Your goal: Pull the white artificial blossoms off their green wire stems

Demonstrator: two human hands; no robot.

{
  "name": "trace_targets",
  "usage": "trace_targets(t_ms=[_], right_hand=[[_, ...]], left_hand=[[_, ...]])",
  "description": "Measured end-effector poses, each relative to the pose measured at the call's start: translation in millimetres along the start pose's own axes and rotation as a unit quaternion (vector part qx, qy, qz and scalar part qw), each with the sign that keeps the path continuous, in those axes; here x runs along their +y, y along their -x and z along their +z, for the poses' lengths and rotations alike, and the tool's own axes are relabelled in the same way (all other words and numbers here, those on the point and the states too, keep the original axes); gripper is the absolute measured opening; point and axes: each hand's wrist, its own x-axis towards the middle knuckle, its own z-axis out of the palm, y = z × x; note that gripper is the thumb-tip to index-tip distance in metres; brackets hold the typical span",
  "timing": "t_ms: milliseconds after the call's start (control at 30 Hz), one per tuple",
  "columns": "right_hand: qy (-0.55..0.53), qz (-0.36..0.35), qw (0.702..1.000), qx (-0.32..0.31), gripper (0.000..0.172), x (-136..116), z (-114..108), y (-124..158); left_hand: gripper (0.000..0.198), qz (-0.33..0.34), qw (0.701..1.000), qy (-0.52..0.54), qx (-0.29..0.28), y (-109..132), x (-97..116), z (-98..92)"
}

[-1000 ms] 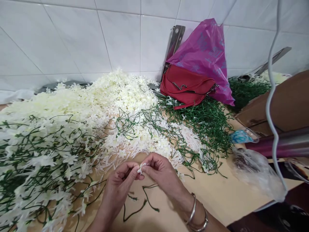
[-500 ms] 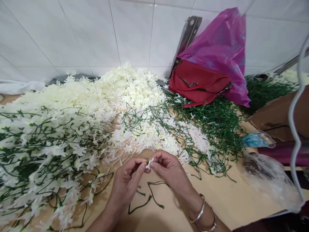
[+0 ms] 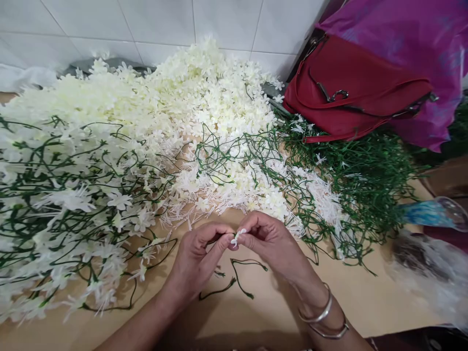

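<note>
A small white artificial flower (image 3: pixel 238 237) is pinched between my two hands above the table. The thumb and forefinger of my left hand (image 3: pixel 199 258) close on its green stem end, most of which is hidden by the fingers. My right hand (image 3: pixel 274 246), with two silver bangles at the wrist, pinches the white petals from the other side. On the table just below lie loose green plastic stems (image 3: pixel 236 282). To the left spreads a heap of white flowers on green stems (image 3: pixel 73 200). Ahead is a large pile of white blossoms without stems (image 3: pixel 204 97).
A tangle of green stems (image 3: pixel 373 180) lies at the right, with a red handbag (image 3: pixel 358 87) and a purple plastic bag (image 3: pixel 435 58) behind it. A clear plastic bag (image 3: pixel 427 268) rests at the right edge. White tiles (image 3: pixel 157 22) form the back wall.
The view has moved closer and tilted down, so the handbag and piles look larger. Both hands keep the same pinch on the flower.
</note>
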Motion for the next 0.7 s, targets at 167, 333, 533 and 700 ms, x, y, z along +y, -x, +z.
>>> trace_targets(t_ms=[167,333,533,700], right_hand=[[0.020,0.008,1.000,-0.015,0.024,-1.0,-1.1,-1.9],[0.004,-0.030,0.999,0.021,0.029,3.7,-4.8,-7.9],[0.048,-0.063,0.997,-0.011,0.034,-3.2,-17.8,-2.1],[0.218,-0.112,0.969,-0.031,0.027,-6.8,-24.7,12.4]], left_hand=[[0.018,0.015,1.000,-0.022,0.013,-0.2,-0.3,3.8],[0.019,0.017,0.998,-0.009,0.057,0.3,-0.2,11.1],[0.025,0.041,0.989,0.065,0.125,-3.9,-7.7,12.1],[0.026,0.083,0.982,0.105,0.133,-7.8,-11.8,9.5]])
